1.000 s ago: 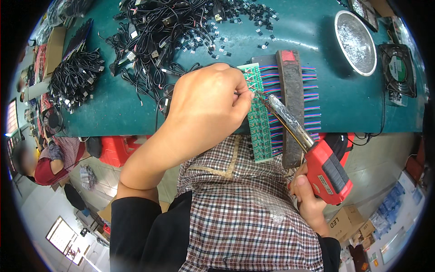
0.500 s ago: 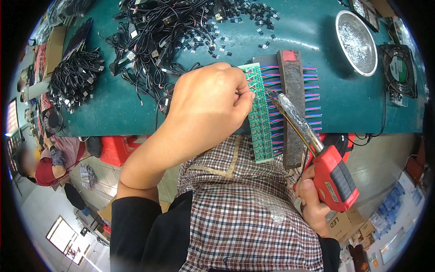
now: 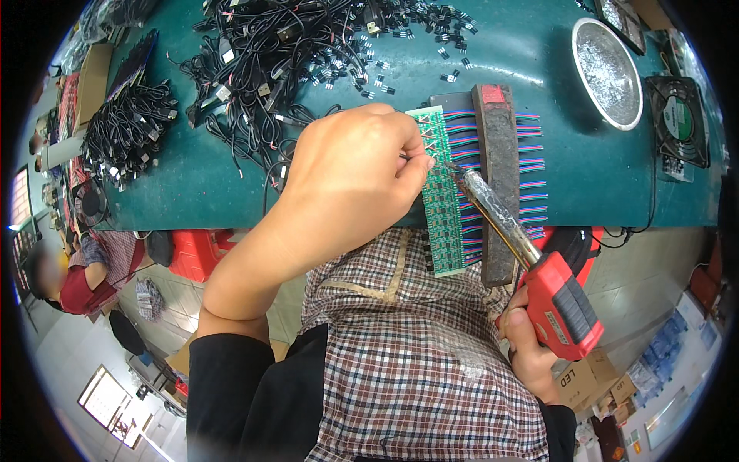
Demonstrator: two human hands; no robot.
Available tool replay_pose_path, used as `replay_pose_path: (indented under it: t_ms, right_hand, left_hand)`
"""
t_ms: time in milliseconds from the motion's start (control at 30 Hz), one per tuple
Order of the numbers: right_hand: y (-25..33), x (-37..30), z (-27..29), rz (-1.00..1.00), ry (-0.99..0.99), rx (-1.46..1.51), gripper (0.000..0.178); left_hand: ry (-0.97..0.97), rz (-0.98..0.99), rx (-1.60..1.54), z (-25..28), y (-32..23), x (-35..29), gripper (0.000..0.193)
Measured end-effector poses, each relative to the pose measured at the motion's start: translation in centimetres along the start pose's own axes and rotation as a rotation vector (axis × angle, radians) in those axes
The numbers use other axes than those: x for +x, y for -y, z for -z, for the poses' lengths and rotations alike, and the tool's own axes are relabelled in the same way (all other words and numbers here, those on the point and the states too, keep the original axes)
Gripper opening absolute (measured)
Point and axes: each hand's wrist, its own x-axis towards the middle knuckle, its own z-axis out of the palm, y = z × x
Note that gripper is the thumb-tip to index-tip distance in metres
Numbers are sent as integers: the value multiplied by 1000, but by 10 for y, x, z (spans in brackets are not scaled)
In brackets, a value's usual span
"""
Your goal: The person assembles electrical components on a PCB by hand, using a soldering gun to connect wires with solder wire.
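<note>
My left hand (image 3: 358, 158) is closed in a pinch over the left edge of a green circuit board panel (image 3: 444, 223). A bit of thin black cable (image 3: 403, 157) shows between its thumb and fingers; the cable's end is hidden. My right hand (image 3: 530, 346) is wrapped round the red handle of a soldering gun (image 3: 566, 304). The gun's tip points up and left and lies close to the board, just right of my left thumb; whether it touches cannot be made out. Coloured wires (image 3: 531, 148) run from the board's right side under a dark heavy bar (image 3: 499, 177).
A tangled pile of black cables (image 3: 265, 65) lies beyond my left hand, with small black three-legged parts (image 3: 450, 77) scattered beside it. Another cable bundle (image 3: 131, 123) is at left. A metal bowl (image 3: 608, 73) and a fan (image 3: 679, 119) stand at right. Another person (image 3: 81, 277) sits far left.
The soldering gun has shifted slightly left and down in my right hand, its tip now lower along the board. My left hand has stayed nearly still.
</note>
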Motion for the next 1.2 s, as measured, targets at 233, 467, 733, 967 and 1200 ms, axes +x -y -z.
replay_pose_path:
  t_ms: [233,467,733,967,1200]
  right_hand:
    - [3,0,-2,-26,15,7,12]
    - [0,2,-1,-14,51,-2,10]
    - [4,0,-1,10,-13,28,12]
    - [10,1,-5,-68,-20,140,14]
    - [4,-1,-10,-26,-92,211,20]
  left_hand:
    - [-23,-3,-11,-2,-1,-1,14]
    - [-92,-46,46,-11,-1,-5,13]
    - [-156,-92,87,-15,0,-6,14]
    - [-167,-85,86,-15,1,-7,13]
    - [-205,-68,68,-18,0,-11,12]
